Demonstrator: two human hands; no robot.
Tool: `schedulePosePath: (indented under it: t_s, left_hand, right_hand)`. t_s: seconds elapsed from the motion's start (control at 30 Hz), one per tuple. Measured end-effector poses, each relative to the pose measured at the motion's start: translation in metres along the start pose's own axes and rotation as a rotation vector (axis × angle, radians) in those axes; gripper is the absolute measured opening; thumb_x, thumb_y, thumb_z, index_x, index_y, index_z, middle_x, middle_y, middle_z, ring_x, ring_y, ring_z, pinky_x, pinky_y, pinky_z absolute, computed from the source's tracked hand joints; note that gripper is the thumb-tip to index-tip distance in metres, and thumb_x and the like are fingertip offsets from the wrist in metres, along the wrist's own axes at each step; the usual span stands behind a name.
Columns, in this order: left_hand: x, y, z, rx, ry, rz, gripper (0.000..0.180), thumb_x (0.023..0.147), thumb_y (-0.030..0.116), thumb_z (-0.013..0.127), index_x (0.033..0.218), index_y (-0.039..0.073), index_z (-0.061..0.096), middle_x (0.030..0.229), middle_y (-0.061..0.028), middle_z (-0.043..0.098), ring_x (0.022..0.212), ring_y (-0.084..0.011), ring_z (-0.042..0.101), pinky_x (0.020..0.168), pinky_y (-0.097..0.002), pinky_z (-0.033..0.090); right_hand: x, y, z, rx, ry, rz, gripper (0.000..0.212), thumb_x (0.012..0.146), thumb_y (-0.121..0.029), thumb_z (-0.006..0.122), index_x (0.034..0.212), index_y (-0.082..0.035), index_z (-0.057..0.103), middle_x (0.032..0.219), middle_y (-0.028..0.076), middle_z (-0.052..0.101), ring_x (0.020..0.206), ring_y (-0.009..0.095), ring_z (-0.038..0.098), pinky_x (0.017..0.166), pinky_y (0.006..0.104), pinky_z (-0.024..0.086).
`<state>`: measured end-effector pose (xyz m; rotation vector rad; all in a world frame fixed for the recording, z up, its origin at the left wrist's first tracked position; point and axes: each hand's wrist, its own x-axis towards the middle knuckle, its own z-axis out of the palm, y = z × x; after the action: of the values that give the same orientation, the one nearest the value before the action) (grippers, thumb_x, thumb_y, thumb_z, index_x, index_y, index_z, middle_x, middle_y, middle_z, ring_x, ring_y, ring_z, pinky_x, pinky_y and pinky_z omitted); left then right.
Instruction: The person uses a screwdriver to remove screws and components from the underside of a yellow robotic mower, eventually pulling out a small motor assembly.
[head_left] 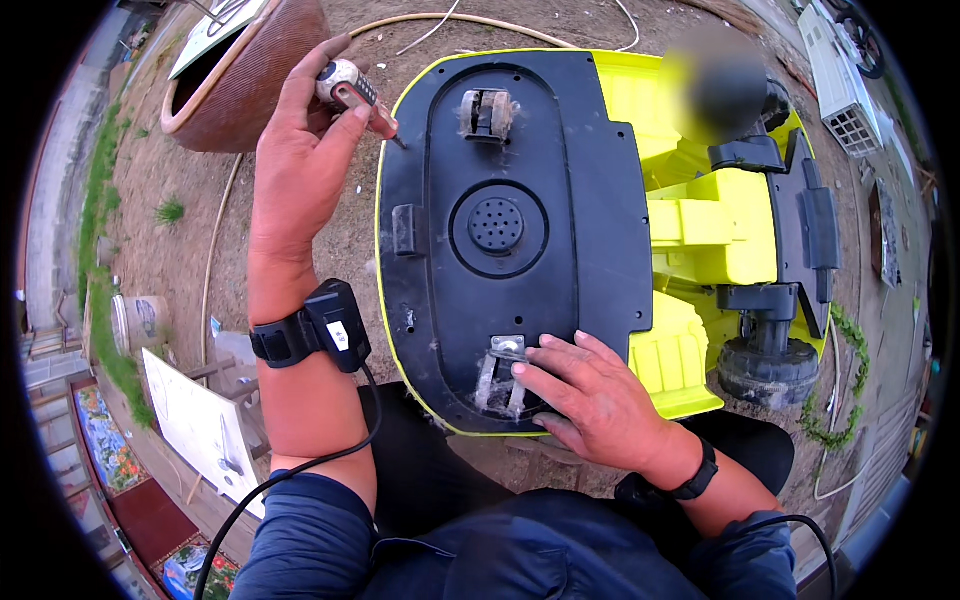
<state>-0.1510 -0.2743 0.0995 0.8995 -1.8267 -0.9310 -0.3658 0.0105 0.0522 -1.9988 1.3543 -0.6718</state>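
Note:
An overturned ride-on toy car, yellow-green with a black base plate (500,320), lies in front of me. My left hand (300,170) is closed around a screwdriver (350,88) with a red and white handle. Its thin shaft points at the plate's far left edge, with the tip at or just above the surface. My right hand (605,405) lies on the near part of the plate, fingers stretched out, beside a metal caster bracket (505,375) that its fingertips touch. A far caster (487,115) and a round perforated disc (496,224) also show on the plate.
A large brown ribbed pot (240,85) lies on its side at the far left. A white board (200,430) stands at the left. The car's black wheel (768,372) is at the right. Beyond it lies a white slatted unit (840,80). A hose (222,230) crosses the dirt.

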Motion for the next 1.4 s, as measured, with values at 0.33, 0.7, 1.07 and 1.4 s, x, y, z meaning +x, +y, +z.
schedulePosePath:
  t_s: [0.33, 0.7, 1.07, 1.4]
  left_hand:
    - [0.002, -0.009, 0.01, 0.345, 0.114, 0.127, 0.047, 0.098, 0.002, 0.071, 0.143, 0.006, 0.056, 0.111, -0.0054, 0.066, 0.088, -0.0145, 0.07, 0.085, -0.0308, 0.059]
    - [0.002, -0.005, 0.017, 0.412, 0.142, 0.126, 0.045, 0.098, 0.001, 0.069, 0.142, 0.005, 0.058, 0.106, -0.0051, 0.065, 0.085, -0.0133, 0.07, 0.082, -0.029, 0.059]
    - [0.005, -0.014, 0.002, 0.078, 0.009, 0.036, 0.054, 0.096, 0.009, 0.078, 0.146, 0.008, 0.057, 0.113, -0.0053, 0.067, 0.102, -0.0115, 0.065, 0.093, -0.0292, 0.055]
    - [0.009, -0.013, 0.009, 0.134, 0.059, -0.115, 0.043, 0.093, 0.013, 0.081, 0.13, 0.004, 0.06, 0.108, -0.0053, 0.069, 0.095, -0.0126, 0.068, 0.09, -0.0304, 0.057]
  right_hand:
    - [0.001, 0.0, 0.0, 0.002, 0.003, 0.004, 0.077, 0.078, -0.011, 0.083, 0.15, -0.014, 0.054, 0.137, 0.012, 0.063, 0.133, 0.036, 0.058, 0.116, 0.0527, 0.043]
    - [0.0, 0.005, 0.005, 0.0, -0.007, -0.014, 0.09, 0.072, -0.012, 0.089, 0.152, -0.017, 0.049, 0.142, 0.014, 0.06, 0.137, 0.037, 0.057, 0.114, 0.0566, 0.044]
    - [0.003, 0.001, 0.002, -0.001, 0.018, -0.006, 0.077, 0.076, -0.009, 0.084, 0.148, -0.013, 0.055, 0.134, 0.013, 0.064, 0.131, 0.036, 0.059, 0.113, 0.0524, 0.045]
    - [0.013, -0.008, -0.033, 0.022, -0.108, 0.055, 0.076, 0.078, -0.013, 0.084, 0.149, -0.011, 0.055, 0.135, 0.015, 0.064, 0.132, 0.037, 0.059, 0.114, 0.0546, 0.045]
